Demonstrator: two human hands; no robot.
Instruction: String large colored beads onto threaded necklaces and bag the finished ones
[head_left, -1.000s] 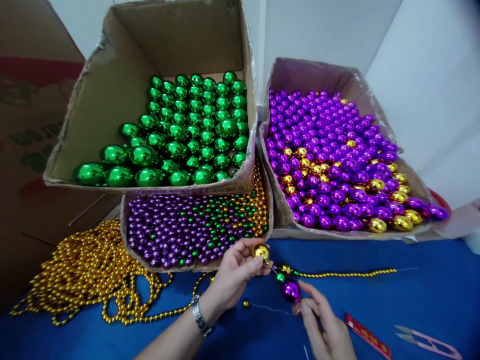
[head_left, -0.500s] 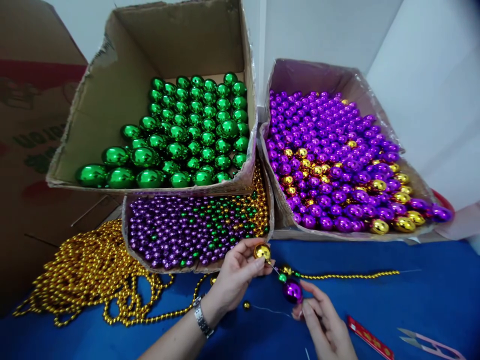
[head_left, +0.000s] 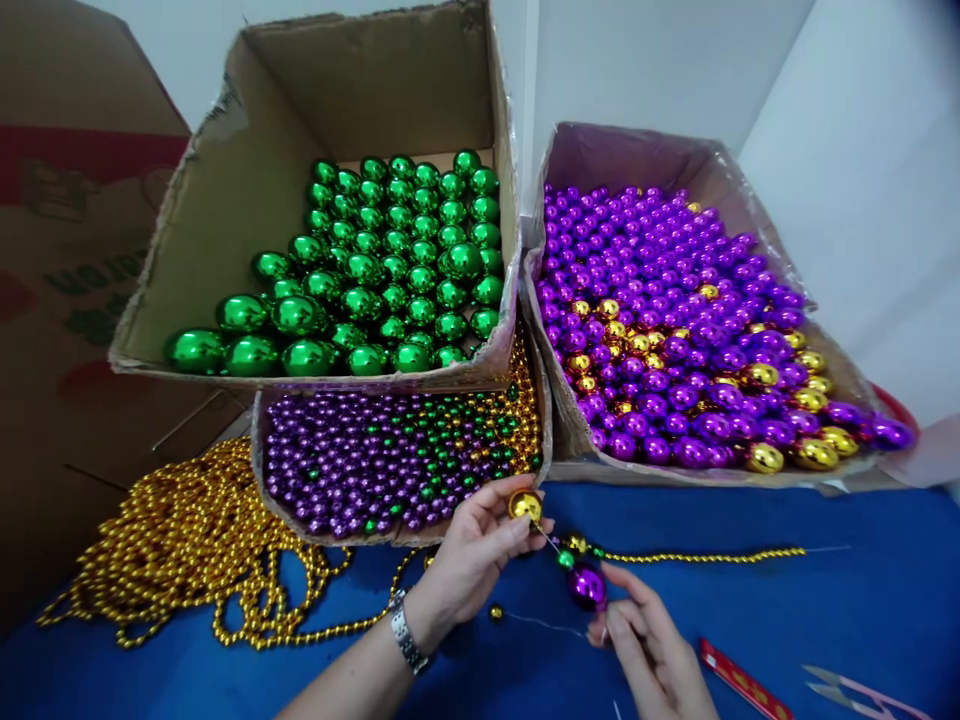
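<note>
My left hand [head_left: 466,560] is closed, pinching a large gold bead [head_left: 524,506] between thumb and fingers. A thread runs from it down through a small green bead [head_left: 565,558] to a large purple bead [head_left: 585,585]. Just below the purple bead, my right hand [head_left: 651,640] is closed with thumb and fingers pinched on the thread [head_left: 551,625]; one fingertip is at the purple bead's side. The thread's other end has a small gold bead [head_left: 496,612] lying on the blue table. Behind the strung beads lies a gold bead strand [head_left: 697,556].
Cardboard boxes hold large green beads [head_left: 364,268], purple and gold beads [head_left: 637,270], and small mixed beads [head_left: 345,450]. Gold bead strands [head_left: 187,540] are heaped at left. A red packet [head_left: 742,680] and pink-handled snips [head_left: 855,690] lie at right on the blue table [head_left: 885,570].
The whole view has shifted slightly, so the boxes and beads appear a little further right. Both hands keep the same grip on the bead and thread.
</note>
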